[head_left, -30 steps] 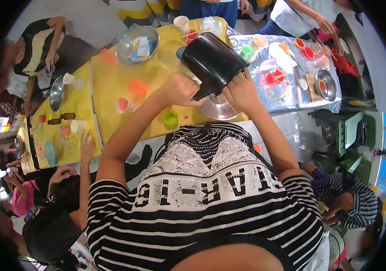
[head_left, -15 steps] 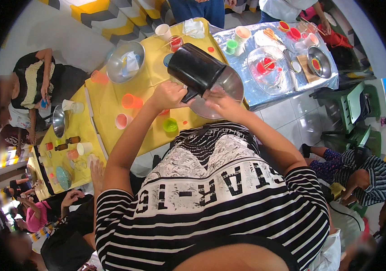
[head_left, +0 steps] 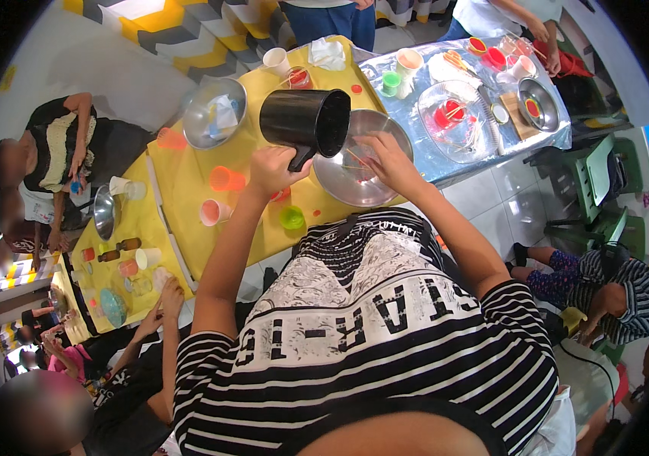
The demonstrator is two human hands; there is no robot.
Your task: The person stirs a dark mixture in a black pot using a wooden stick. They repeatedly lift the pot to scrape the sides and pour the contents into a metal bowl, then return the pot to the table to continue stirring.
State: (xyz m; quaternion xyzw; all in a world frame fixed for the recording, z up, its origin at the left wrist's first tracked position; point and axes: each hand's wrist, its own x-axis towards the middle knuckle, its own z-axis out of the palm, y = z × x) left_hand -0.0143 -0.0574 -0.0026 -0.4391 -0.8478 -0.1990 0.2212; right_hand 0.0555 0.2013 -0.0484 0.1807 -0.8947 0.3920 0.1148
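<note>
Handle (head_left: pixel 303 156) of black pitcher (head_left: pixel 300 120) is gripped by left hand (head_left: pixel 273 169), tipped at far-left rim of steel bowl (head_left: pixel 336 182); walls are judged light, stiff, slick, so handle is preferred, right hand's (head_left: pixel 391 163) hold can't be told.

Illumination is bright across the surface covered in yellow sheeting (head_left: pixel 188 178). Glare appears on the adjoining surface covered in silver foil (head_left: pixel 423 156), with highlights on the wide round stainless-steel bowl (head_left: pixel 332 178) and glossy black cylindrical pitcher (head_left: pixel 286 118). Glossy white floor tiles (head_left: pixel 522 220) return reflections. Fisheye distortion bends outer edges; black vignetting fills the corners. A round blur obscures one head (head_left: pixel 43 414), lower left
</note>
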